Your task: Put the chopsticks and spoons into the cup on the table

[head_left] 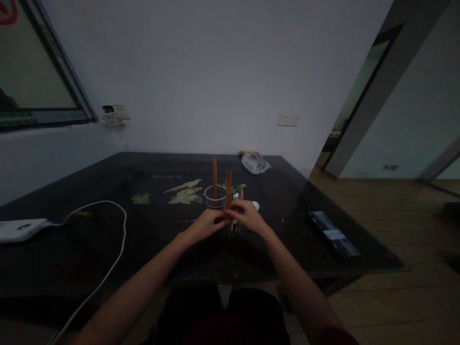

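Note:
A pair of brown chopsticks [228, 184] stands upright between my two hands. My left hand [208, 223] closes on their lower part from the left, and my right hand [247, 215] pinches them from the right. Just behind the left hand is a round clear container [215, 203] with a pale rim, and more chopsticks [214, 172] stand upright in it. Partly hidden by the right hand, a spoon [236, 196] and some lighter chopsticks [240, 227] lie on the table. A small white round thing [255, 205] sits beside that hand.
The dark table [151, 258] has a bird-and-flower picture on its top. A crumpled clear plastic bag [254, 163] lies at the back edge. To the right is a phone [333, 234]; at left, a white device [23, 230] trails a white cable [125, 225] across the table.

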{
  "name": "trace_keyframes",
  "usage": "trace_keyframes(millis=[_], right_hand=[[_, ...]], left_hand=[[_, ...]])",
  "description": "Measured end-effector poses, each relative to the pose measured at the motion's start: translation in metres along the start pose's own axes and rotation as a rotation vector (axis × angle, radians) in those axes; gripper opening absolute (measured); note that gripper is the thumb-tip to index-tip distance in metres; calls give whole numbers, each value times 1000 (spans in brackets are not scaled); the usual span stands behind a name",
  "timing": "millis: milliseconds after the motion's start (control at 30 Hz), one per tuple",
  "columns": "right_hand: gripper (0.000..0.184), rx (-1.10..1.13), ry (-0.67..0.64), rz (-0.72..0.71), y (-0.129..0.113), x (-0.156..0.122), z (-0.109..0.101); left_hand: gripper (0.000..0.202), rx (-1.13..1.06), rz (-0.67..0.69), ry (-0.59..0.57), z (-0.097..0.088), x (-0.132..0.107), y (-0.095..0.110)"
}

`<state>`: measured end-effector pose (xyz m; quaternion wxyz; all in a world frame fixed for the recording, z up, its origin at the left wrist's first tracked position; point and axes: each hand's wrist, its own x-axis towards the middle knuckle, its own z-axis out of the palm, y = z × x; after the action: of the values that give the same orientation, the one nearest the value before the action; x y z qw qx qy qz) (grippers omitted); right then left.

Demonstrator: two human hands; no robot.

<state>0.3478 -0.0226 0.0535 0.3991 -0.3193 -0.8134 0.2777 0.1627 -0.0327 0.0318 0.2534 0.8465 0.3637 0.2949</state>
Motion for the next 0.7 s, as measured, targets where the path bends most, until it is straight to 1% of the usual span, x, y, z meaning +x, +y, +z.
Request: trace_keyframes(millis=[167,267,367,433,500,567,700], right_hand=[[23,-39,4,-3,4,-1,-1],[22,-32,4,-3,6,-2,2],[21,-21,-2,-3,5,-2,4],[22,-25,-7,5,2,-2,4],[26,-38,-5,8,0,-2,5],[28,-52,1,2,-2,-2,5],[25,-70,0,-24,-2,-3,8]], left_hand=[[19,52,6,-44,2,1,-2],[20,50,13,-57,0,0,-3],[21,23,18,-93,-8,-1,-1],[23,19,2,-90,-16,-1,1],[25,25,-31,-37,-25,-2,4],[25,20,-60,53,-33,-2,8],[23,-61,-50,237,-37,-3,16]])
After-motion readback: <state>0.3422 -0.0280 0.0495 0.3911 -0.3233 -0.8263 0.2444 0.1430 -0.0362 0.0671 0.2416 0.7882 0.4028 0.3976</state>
